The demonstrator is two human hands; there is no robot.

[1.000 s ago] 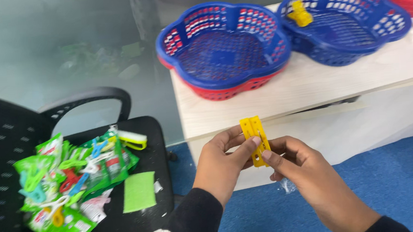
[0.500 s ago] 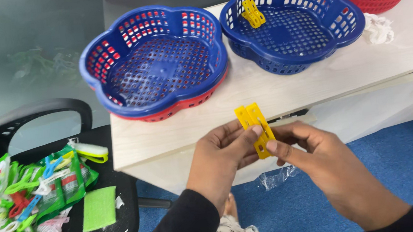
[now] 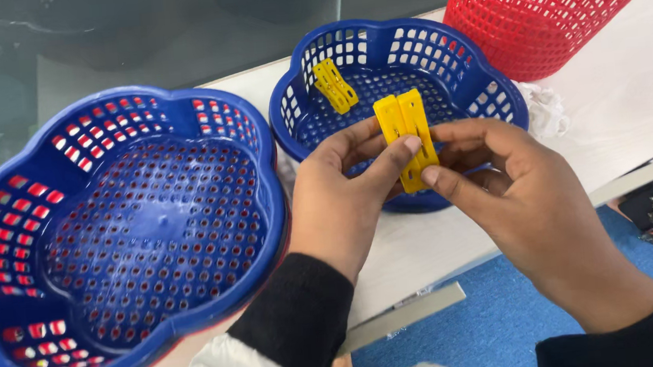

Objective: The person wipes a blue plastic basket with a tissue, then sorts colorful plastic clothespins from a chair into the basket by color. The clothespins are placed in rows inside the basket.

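Both hands meet over the near rim of the small blue basket (image 3: 441, 58) and share one yellow clip (image 3: 408, 140). The left hand (image 3: 343, 198) pinches the clip's lower half, thumb across its front and fingers behind. The right hand (image 3: 518, 199) grips the same lower end from 3 o'clock, thumb tip on the bottom edge and forefinger curled along the side. The clip stands nearly upright, its top leaning slightly toward 11 o'clock, and its upper half shows against the inside of the small basket. It looks like two flat yellow bars lying side by side.

A second yellow clip (image 3: 335, 85) lies inside the small basket, against the wall at 10 o'clock from the held clip and well apart from it.

At 9 o'clock from the hands sits a large blue basket (image 3: 4, 232) with a scalloped rim, stacked in a red one that shows through the holes; the left wrist is just beside its right rim. At 1 o'clock stands a tall red basket (image 3: 554, 10), just beside the small blue one. All of them rest on the white desk (image 3: 631, 105). Crumpled clear plastic (image 3: 542, 108) lies on the desk between the small blue basket and the red one. Below the desk edge lies blue floor (image 3: 478, 335). Both arms wear dark sleeves.
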